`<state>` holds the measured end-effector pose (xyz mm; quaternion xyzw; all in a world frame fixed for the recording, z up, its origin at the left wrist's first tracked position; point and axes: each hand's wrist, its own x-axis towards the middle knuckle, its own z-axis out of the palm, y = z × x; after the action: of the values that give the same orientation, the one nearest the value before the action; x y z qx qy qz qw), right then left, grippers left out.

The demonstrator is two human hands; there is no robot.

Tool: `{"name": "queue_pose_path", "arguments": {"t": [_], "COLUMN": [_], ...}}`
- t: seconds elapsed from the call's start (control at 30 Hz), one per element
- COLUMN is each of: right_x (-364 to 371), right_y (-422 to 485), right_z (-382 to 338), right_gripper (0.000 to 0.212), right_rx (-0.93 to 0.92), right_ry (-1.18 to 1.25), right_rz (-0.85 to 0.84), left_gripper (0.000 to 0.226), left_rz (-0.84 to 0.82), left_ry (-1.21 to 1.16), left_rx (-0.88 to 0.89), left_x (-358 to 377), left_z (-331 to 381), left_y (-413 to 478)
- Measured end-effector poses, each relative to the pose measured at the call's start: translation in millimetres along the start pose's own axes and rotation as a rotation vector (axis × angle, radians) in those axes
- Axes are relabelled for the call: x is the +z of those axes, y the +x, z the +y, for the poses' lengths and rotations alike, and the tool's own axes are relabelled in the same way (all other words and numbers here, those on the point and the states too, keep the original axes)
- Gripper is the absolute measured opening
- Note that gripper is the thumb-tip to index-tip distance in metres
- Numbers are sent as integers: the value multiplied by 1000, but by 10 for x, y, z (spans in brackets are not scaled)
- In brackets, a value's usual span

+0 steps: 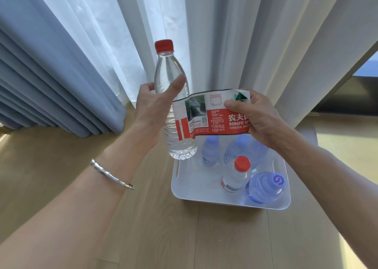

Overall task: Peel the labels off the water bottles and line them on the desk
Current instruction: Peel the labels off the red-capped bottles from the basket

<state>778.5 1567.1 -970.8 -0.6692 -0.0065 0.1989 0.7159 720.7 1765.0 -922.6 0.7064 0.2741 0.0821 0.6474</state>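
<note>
Blue-grey pleated curtain [51,80] hangs left of the left grip [155,107]. Sheer white curtain [126,33] behind it, daylight glowing through. Heavier white drape [266,43] behind the right grip [253,113]. Pale wood-plank floor [163,238] beneath both, sunlit patch far right.

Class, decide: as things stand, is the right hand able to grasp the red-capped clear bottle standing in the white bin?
Probably not yet: the right hand pinches the red-and-white label, half peeled off the raised clear plastic bottle. Nothing covers the red-capped bottle below.
</note>
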Motion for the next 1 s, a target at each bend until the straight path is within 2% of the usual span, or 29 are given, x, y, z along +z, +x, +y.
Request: {"name": "queue_pose_path", "arguments": {"t": [0.1, 0.17, 0.2, 0.23, 0.33, 0.43, 0.6, 0.67, 0.73, 0.8, 0.83, 0.87, 1.0], "right_x": [-43, -38, -21, 10, 108, 158, 206, 242, 279, 322, 355, 388, 477], "right_y": [-9, -1, 8, 7, -3, -16, -16, -31, -39, -32, -37, -38, -52], "right_z": [-35, -11, 5, 11, 6, 6, 99, 104, 79, 48, 32, 38, 87], "right_gripper": [20, 20, 25, 33, 60, 78, 95, 95, 86, 56, 38, 28, 45], "right_rx": [-1, -7, -18, -28, -71, -90, -135, -152, -177, -176, -152, -119, 39], "right_ry": [-29, -109, -167, -216, -257, -341, -500, -592, -649, -600, -545, -473, -150], "right_rz": [22, 75, 111, 147, 201, 223, 281, 317, 340, 260, 173, 77, -209], "left_gripper": [64, 86, 90, 83, 46, 28, 30, 36, 33, 26, 23, 21, 27], "left_rz": [-11, -47, -64, -81, -109, -161, -292, -336, -385, -425, -435, -442, -474], "left_ry": [23, -7, -28, -43, -40, -32, -33, -53, -87, -136, -154, -163, -174], "left_rx": [9, -22, -37, -36, 1, 35, 118, 122, 121, 122, 126, 134, 125], "left_x": [-58, -81, -83, -74, -10, 46, 71, 70, 69, 69, 67, 65, 39], "left_z": [6, 10, 8, 10, 25, 44, 40, 26, 12, 0, 0, -4, -3], "left_y": [-1, -8, -6, -12, -24, -37, -50, -39, -23, -21, -19, -13, 5]}}
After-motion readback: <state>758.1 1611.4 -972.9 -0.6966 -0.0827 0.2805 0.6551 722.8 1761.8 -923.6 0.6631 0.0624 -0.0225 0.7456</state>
